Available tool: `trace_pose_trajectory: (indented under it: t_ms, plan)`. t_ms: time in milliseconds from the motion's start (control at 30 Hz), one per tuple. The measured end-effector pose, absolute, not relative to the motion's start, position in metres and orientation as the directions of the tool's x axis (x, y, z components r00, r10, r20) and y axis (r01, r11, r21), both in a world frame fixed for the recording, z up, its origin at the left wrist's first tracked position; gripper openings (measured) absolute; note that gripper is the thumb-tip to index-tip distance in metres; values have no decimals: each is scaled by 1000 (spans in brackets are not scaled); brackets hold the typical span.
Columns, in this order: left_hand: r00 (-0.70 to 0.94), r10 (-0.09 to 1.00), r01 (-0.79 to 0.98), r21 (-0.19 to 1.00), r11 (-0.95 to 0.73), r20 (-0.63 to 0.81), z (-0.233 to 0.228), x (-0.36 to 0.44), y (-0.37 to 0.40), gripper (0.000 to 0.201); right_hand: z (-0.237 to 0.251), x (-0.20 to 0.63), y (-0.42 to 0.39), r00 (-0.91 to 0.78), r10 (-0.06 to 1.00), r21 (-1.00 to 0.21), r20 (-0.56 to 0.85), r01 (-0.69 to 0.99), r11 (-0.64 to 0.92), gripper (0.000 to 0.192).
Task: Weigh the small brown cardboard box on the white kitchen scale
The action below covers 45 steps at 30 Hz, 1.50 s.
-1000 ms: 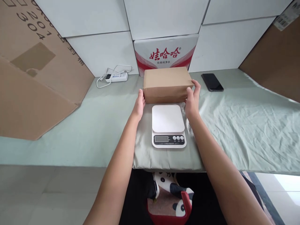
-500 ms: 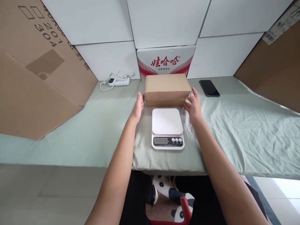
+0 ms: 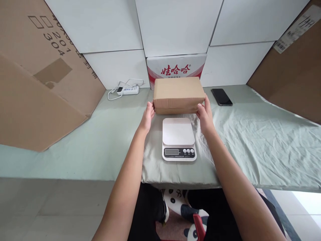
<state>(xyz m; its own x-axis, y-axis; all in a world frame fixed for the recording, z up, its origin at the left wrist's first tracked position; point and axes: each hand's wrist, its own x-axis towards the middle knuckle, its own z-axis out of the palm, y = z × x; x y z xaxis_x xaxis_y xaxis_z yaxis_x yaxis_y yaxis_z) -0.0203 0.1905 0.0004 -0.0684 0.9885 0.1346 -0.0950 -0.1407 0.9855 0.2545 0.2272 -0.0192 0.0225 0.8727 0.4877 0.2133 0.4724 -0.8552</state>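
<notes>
A brown cardboard box (image 3: 179,95) is held between my two hands, just behind the kitchen scale. My left hand (image 3: 147,116) presses against its left end, thumb up and fingers partly hidden. At the right end, my right hand (image 3: 205,115) grips the lower corner, its thumb on the front face. The box seems raised slightly off the cloth, though its underside is hidden. In front of it lies the white digital kitchen scale (image 3: 178,139), its plate bare and its display blank.
A white power strip (image 3: 130,90) with a cable is at the back left, and a black phone (image 3: 221,97) at the back right. Behind the box stands a red and white carton (image 3: 175,65). Large cardboard panels (image 3: 50,100) flank the cloth-covered table (image 3: 100,144).
My right hand has closed on the box's right end, and my left hand now touches the left end. The box has risen a little, covering more of the carton's lettering.
</notes>
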Motion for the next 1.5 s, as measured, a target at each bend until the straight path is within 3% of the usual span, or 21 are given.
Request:
trace_pose_trajectory:
  t_ms: [100, 400, 567, 1067, 1500]
  plan:
    - [-114, 975, -107, 973, -204, 192, 7, -19, 179, 98, -8, 251, 214, 75, 909, -908, 409, 137, 397, 69]
    - [-222, 942, -105, 954, -280, 252, 25, -17, 123, 80, 7, 252, 148, 121, 898, -905, 423, 110, 411, 57]
    - [-221, 938, -108, 949, -296, 267, 28, -11, 92, 73, 3, 259, 115, 78, 886, -885, 458, 138, 445, 74]
    - [-358, 927, -70, 987, -147, 112, 28, 0, 69, 74, -13, 265, 94, 127, 838, -838, 530, 224, 497, 62]
    - [-381, 918, -42, 990, -138, 112, 32, -2, 67, 74, -16, 267, 94, 118, 830, -829, 545, 221, 513, 64]
